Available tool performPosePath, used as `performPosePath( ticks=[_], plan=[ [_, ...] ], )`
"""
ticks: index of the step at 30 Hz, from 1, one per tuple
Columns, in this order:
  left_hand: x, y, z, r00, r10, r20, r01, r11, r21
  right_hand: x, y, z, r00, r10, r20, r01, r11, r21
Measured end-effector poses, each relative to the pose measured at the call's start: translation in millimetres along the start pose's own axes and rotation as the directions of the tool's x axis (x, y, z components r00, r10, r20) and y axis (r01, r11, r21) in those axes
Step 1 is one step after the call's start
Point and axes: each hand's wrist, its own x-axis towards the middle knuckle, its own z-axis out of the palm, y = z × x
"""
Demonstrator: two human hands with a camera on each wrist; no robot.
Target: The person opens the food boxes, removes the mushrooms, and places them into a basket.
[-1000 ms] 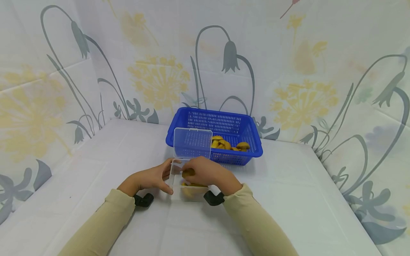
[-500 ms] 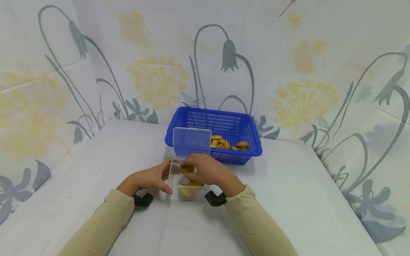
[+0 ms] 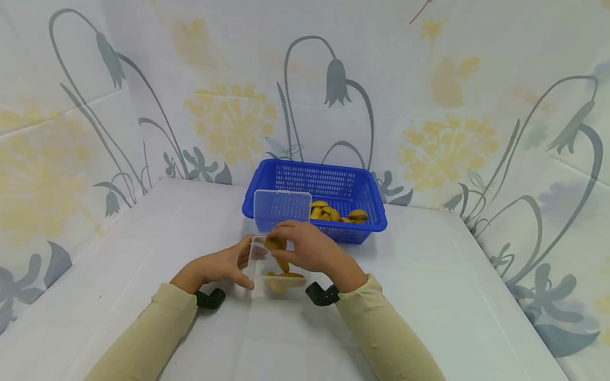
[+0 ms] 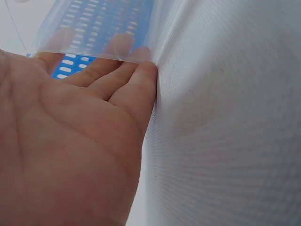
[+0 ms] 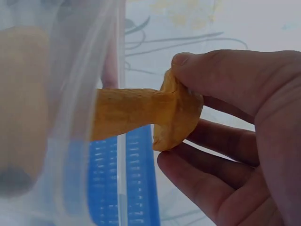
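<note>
My right hand (image 3: 310,246) pinches a yellow-brown mushroom (image 5: 127,108) by its cap, thumb on one side and fingers on the other. The stem points down into a clear plastic box (image 3: 267,290); in the right wrist view it passes behind the box's hazy wall. Another mushroom (image 3: 288,275) lies inside the box near the front wall. My left hand (image 3: 221,267) holds the box's left end, thumb by the front corner and fingers toward the back. Through the clear plastic in the left wrist view, the fingertips (image 4: 120,44) show. The box's hinged lid (image 3: 282,211) stands raised at the back.
Behind the box is a blue perforated basket (image 3: 352,226) with several mushrooms (image 3: 326,212) at its front right. The raised lid overlaps its front left part in the head view. A white cloth (image 3: 457,296) covers the table, and a flower-print sheet (image 3: 229,63) hangs behind.
My right hand has risen a little with the mushroom, so its stem now shows below the cap. The left hand and the box keep about the same place.
</note>
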Motion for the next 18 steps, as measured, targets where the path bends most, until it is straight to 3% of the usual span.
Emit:
performPosePath(
  ticks=[18],
  plan=[
    [0.5,1.1,1.9,1.000,0.021,-0.002,-0.021,1.000,0.009,-10.9,6.5,-23.5,0.981,-0.027,-0.193,0.021,0.999,-0.033]
  ],
)
